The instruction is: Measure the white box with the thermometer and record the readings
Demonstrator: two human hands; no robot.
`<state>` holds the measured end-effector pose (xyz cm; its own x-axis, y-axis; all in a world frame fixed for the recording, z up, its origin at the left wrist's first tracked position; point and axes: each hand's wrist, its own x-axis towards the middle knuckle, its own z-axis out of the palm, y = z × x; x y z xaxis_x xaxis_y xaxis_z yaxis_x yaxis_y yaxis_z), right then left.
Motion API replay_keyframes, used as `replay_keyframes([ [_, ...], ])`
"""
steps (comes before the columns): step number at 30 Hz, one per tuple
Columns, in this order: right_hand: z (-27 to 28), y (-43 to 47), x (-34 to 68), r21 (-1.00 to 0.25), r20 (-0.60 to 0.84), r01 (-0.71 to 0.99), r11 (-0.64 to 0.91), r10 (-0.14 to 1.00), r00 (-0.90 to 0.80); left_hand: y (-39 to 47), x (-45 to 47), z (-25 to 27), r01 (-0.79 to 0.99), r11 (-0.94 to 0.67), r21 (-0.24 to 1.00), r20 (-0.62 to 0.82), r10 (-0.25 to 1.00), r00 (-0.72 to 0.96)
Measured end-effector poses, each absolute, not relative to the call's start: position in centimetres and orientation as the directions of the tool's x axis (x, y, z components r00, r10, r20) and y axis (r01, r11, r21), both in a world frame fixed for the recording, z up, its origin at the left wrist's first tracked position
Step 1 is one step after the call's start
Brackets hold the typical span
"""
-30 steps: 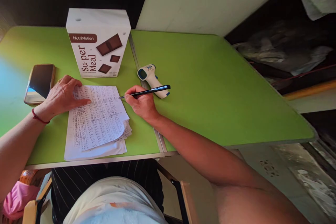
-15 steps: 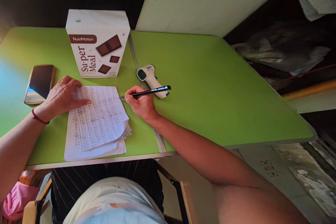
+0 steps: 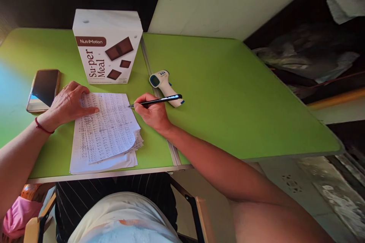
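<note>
A stack of handwritten paper sheets lies near the front edge of the green table, its lower right corners curled. My left hand rests on the upper left of the sheets, thumb and fingers apart, holding nothing. In my right hand is a black pen, pinched between thumb and fingers. The pen's tip is at the right edge of the top sheet, near the upper corner; whether it touches the paper I cannot tell. Close lines of small writing cover most of that sheet.
A white NutriMotion box stands upright behind the sheets. A white infrared thermometer lies just beyond my right hand, across the table's metal seam. Left of my left hand lies a phone. The green table stretches rightward towards a wall.
My right hand and the pen have shifted slightly left, bringing the tip a little closer in over the sheet's edge. My left hand stays put on the paper.
</note>
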<state>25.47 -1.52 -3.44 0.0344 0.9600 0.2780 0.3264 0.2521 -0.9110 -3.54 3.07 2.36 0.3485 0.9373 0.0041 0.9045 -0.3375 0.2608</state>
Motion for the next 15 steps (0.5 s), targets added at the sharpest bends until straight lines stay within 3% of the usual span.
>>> replay_keyframes([
  [11,-3.9,-1.3,25.8,-0.904,0.327,0.309,0.294,0.943,0.057,3.1,-3.5,2.3,0.901,-0.336,0.273,0.005,0.937,0.348],
  [15,-3.4,-0.9,26.7,-0.826,0.417,0.421,0.375,0.909,0.008,3.2,-3.5,2.1,0.894,-0.344,0.288,0.020,0.935,0.354],
])
